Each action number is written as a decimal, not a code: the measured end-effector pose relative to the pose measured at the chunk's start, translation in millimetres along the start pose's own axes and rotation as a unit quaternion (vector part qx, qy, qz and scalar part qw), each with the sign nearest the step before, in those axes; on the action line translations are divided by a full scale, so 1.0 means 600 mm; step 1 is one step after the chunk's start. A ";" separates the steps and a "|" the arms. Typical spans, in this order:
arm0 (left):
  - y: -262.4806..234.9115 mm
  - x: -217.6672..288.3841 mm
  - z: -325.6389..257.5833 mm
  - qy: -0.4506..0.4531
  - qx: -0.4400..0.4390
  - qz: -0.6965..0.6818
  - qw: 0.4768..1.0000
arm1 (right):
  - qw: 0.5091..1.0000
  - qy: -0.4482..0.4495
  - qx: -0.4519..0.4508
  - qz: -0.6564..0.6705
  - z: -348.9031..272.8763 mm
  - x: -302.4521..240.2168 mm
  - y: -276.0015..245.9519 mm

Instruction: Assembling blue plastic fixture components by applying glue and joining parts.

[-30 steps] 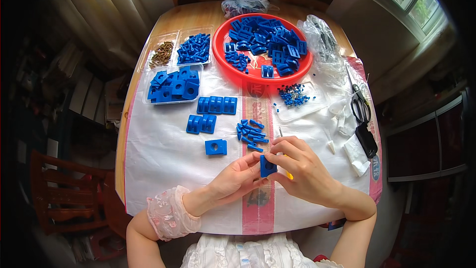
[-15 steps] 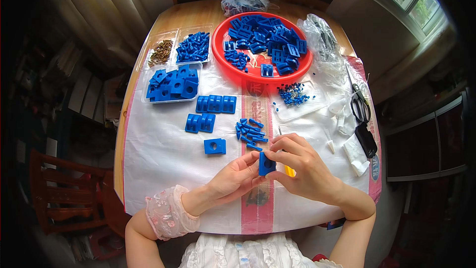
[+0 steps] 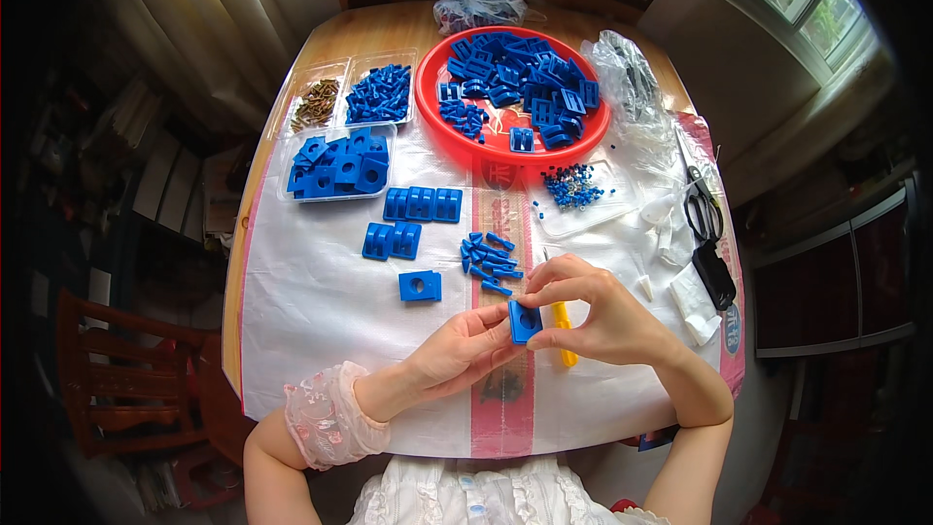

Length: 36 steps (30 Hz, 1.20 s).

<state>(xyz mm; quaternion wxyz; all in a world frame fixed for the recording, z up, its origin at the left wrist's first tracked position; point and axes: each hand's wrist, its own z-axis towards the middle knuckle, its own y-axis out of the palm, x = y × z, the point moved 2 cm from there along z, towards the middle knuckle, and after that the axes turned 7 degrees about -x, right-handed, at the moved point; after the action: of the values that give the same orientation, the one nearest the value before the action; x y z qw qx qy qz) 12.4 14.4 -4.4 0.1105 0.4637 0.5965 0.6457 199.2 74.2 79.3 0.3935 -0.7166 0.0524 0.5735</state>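
Note:
A square blue plastic piece with a round hole [image 3: 526, 323] is held between both hands, over the striped part of the sheet. My left hand [image 3: 465, 345] pinches its left edge, and my right hand [image 3: 598, 316] grips it by thumb and fingertips at the top and right. Under the right hand lies a yellow-handled screwdriver [image 3: 564, 335], partly hidden. Just beyond the hands is a small heap of blue pegs [image 3: 492, 261]. To the left rest a few flat blue holed pieces [image 3: 420, 285], stacked, with two rows of curved blue parts [image 3: 422, 204] farther off.
A red basin [image 3: 428, 102] full of blue parts stands at the back. Clear trays hold blue holed squares [image 3: 335, 165], blue pegs [image 3: 379, 94] and brass-coloured screws [image 3: 317, 102]. Tiny blue-and-white bits [image 3: 575, 187] lie on a lid; black scissors [image 3: 702, 209] and tissue [image 3: 695, 301] are at the right.
My right hand has shifted slightly to the right and its fingers have changed position on the blue piece. The piece has tilted a little, and more of the yellow screwdriver handle shows.

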 end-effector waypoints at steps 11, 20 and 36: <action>0.002 0.000 0.001 -0.016 0.009 0.001 1.000 | 0.998 0.030 -0.034 0.033 0.002 0.014 -0.004; -0.003 -0.004 0.002 -0.012 0.001 -0.001 1.000 | 0.996 0.040 -0.057 0.061 0.004 0.022 -0.005; 0.004 -0.003 0.001 -0.011 -0.003 0.050 0.999 | 0.999 0.021 -0.047 0.012 -0.006 0.000 -0.005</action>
<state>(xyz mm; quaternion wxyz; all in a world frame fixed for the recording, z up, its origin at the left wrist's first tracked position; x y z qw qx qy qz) 14.4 12.9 -3.3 0.0858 0.4996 0.5695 0.6471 203.7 74.2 80.9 0.3516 -0.7456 0.0420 0.5646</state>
